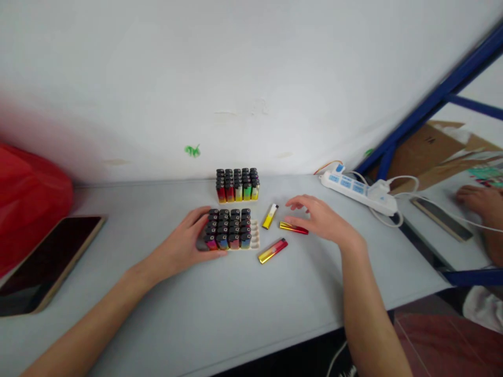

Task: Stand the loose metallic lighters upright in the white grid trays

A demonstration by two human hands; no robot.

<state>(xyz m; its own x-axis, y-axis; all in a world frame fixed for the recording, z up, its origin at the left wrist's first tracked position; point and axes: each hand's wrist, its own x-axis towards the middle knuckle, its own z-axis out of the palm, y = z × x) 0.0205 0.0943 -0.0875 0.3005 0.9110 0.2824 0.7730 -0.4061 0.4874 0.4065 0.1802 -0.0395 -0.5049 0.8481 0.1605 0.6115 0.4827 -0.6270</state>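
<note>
My left hand [188, 238] is wrapped round the left side of the near white tray [255, 242], which holds several upright lighters [223, 241] with black tops; its rightmost column of slots has no lighters. My right hand [314, 213] hovers with fingers apart and nothing between them, over a red and gold lighter [288, 226] lying flat. Between my hands lie a yellow and white lighter [270, 217] and another red and gold lighter [273, 251]. Behind the near tray stands a second group of upright lighters [238, 191] in a tray.
A phone [51, 262] and a red bag [29, 204] are at the left. A white power strip [357, 192] with cables lies at the right, beside a blue frame [387, 152]. Beyond it are cardboard [428, 152] and another person's hand [477, 201].
</note>
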